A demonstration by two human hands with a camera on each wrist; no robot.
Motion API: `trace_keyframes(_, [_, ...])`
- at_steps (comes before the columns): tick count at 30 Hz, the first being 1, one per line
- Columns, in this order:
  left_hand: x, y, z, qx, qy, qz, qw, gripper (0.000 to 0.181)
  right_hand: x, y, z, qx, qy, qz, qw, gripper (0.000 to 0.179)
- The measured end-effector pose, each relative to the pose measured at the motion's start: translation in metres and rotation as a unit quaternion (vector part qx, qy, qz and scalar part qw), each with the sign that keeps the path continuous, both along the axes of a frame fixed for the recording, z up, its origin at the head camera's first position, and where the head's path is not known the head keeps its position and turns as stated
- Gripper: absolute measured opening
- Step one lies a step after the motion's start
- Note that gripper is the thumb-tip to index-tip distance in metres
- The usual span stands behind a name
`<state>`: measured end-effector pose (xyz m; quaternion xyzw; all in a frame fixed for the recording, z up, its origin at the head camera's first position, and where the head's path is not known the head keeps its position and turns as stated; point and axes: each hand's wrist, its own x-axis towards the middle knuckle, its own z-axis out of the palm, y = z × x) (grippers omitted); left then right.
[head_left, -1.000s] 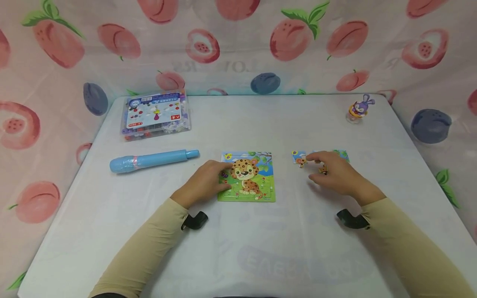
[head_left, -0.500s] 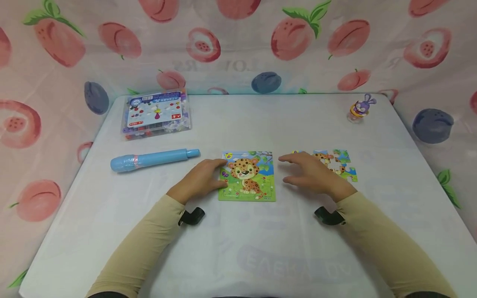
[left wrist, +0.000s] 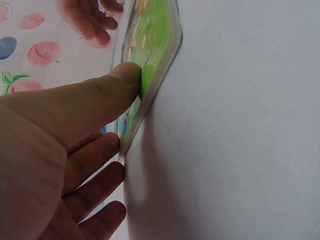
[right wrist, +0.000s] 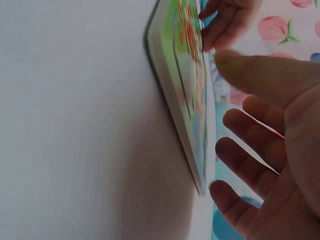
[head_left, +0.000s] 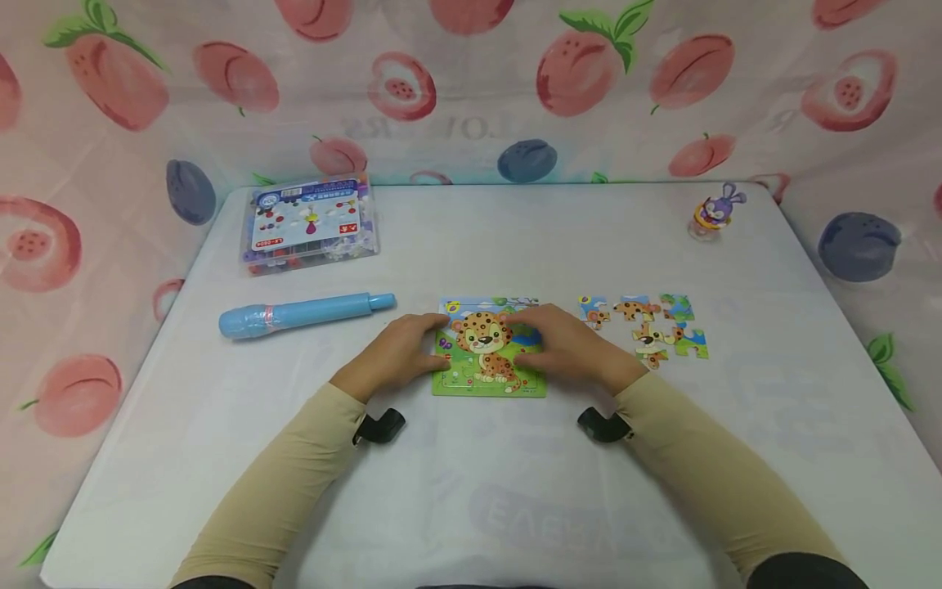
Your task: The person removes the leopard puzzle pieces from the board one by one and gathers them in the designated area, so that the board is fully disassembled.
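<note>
A square leopard jigsaw puzzle (head_left: 486, 348) lies flat on the white table, its picture showing a spotted cub on green grass. My left hand (head_left: 393, 352) is at its left side; in the left wrist view the thumb rests on the board's edge, with the other fingers loosely bent beside it. From the right, my right hand (head_left: 570, 348) reaches over the puzzle's right side. The right wrist view shows that thumb and its spread fingers apart from the board, holding nothing. Several loose puzzle pieces (head_left: 677, 307) lie to the right of this hand.
A light blue microphone-shaped tube (head_left: 305, 316) lies left of the puzzle. Behind it stands a clear plastic box (head_left: 309, 225) with a printed label and small colourful parts. At the back right is a purple rabbit figure (head_left: 716, 213). A fruit-patterned cloth (head_left: 471, 90) hangs behind.
My right hand has moved left from over the loose pieces to the puzzle's right side, uncovering those pieces. The left hand has drawn back slightly to the left edge.
</note>
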<state>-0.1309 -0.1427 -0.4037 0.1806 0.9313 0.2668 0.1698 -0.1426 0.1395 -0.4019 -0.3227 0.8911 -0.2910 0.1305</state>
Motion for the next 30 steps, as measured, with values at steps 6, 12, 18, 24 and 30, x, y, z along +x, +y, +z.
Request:
trace_keyframes(6, [0.001, 0.001, 0.001, -0.002, -0.004, 0.003, 1.0000, 0.068, 0.001, -0.017, -0.003, -0.003, -0.005, 0.013, 0.9999, 0.057])
trace_keyframes(12, [0.000, 0.000, 0.000, 0.001, -0.002, 0.001, 1.0000, 0.068, -0.001, -0.030, -0.007, 0.004, 0.006, 0.029, 0.9996, 0.052])
trace_keyframes(18, [-0.001, 0.000, 0.000, 0.006, 0.001, -0.005, 1.0000, 0.067, -0.003, -0.041, -0.009, 0.015, 0.012, 0.044, 0.9989, 0.047])
trace_keyframes(24, [-0.001, 0.000, 0.001, 0.011, 0.003, -0.007, 0.9999, 0.067, -0.003, -0.051, -0.005, 0.034, -0.005, 0.039, 0.9986, 0.050])
trace_keyframes(30, [-0.001, 0.000, 0.002, 0.013, 0.005, -0.007, 0.9999, 0.066, -0.001, -0.058, 0.001, 0.046, -0.037, 0.023, 0.9980, 0.054])
